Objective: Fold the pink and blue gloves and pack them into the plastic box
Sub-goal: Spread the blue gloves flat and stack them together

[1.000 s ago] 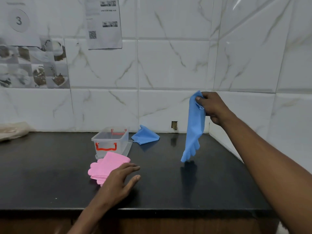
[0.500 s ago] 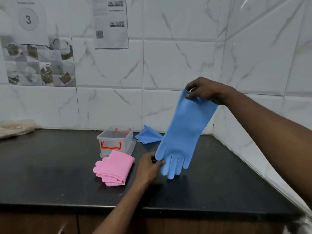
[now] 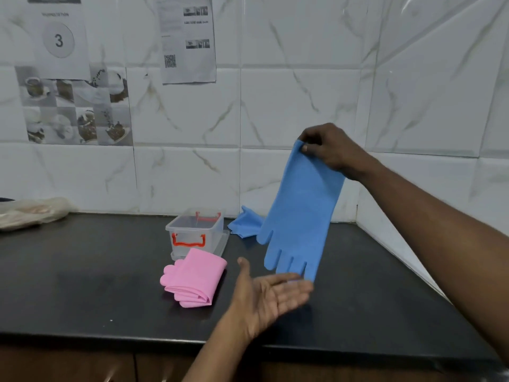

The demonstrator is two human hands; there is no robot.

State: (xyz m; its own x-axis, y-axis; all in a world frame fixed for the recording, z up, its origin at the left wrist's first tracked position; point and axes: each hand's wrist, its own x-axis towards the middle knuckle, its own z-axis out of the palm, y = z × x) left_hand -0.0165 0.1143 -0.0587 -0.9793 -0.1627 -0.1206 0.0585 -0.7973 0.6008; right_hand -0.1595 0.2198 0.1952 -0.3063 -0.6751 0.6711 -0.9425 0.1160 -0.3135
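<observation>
My right hand (image 3: 327, 148) pinches the cuff of a blue glove (image 3: 298, 216), which hangs flat with its fingers pointing down above the black counter (image 3: 82, 271). My left hand (image 3: 268, 296) is palm up with fingers spread just under the glove's fingertips, holding nothing. Folded pink gloves (image 3: 194, 277) lie on the counter in front of the clear plastic box (image 3: 195, 230) with orange handles, which stands on its lid. A second blue glove (image 3: 245, 223) lies folded behind, by the wall, partly hidden by the hanging one.
A crumpled plastic bag (image 3: 30, 212) lies at the far left against the tiled wall. The wall turns a corner at the right, bounding the counter. The counter's front edge runs just below my left wrist.
My left hand has let go of the hanging glove's fingers and turned palm up beneath them. The glove hangs a little more to the right and straighter.
</observation>
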